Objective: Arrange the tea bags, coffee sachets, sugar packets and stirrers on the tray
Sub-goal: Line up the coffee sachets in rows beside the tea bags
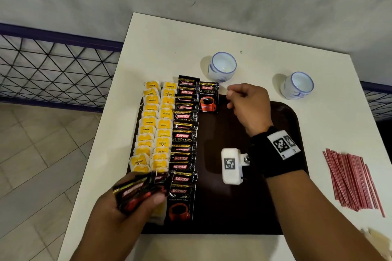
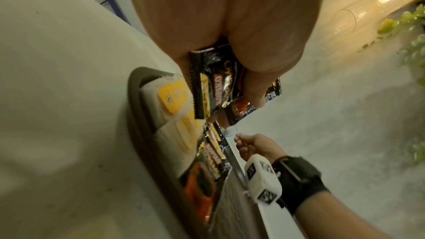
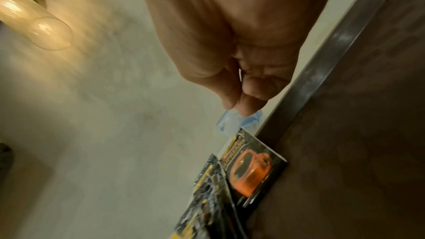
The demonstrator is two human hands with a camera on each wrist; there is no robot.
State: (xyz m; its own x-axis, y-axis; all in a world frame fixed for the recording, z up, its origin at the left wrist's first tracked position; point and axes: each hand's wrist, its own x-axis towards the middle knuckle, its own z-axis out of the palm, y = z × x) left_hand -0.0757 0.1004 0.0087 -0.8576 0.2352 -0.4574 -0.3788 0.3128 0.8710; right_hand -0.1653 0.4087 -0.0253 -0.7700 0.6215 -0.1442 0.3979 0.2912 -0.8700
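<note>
A dark brown tray (image 1: 244, 207) lies on the white table. Two columns of yellow tea bags (image 1: 152, 131) fill its left side, with a column of black Kopiko coffee sachets (image 1: 184, 133) beside them. One more sachet (image 1: 209, 97) (image 3: 250, 172) lies alone at the tray's far edge. My left hand (image 1: 144, 203) grips a bunch of coffee sachets (image 1: 137, 192) (image 2: 218, 86) above the tray's front left corner. My right hand (image 1: 231, 97) (image 3: 239, 104) hovers just right of the lone sachet, fingers curled and holding nothing.
A pile of red stirrers (image 1: 352, 182) lies on the table right of the tray. Two white cups (image 1: 222, 68) (image 1: 297, 85) stand behind it. Something pale (image 1: 375, 239) shows at the lower right corner. A dark railing (image 1: 53, 65) runs past the table's left edge.
</note>
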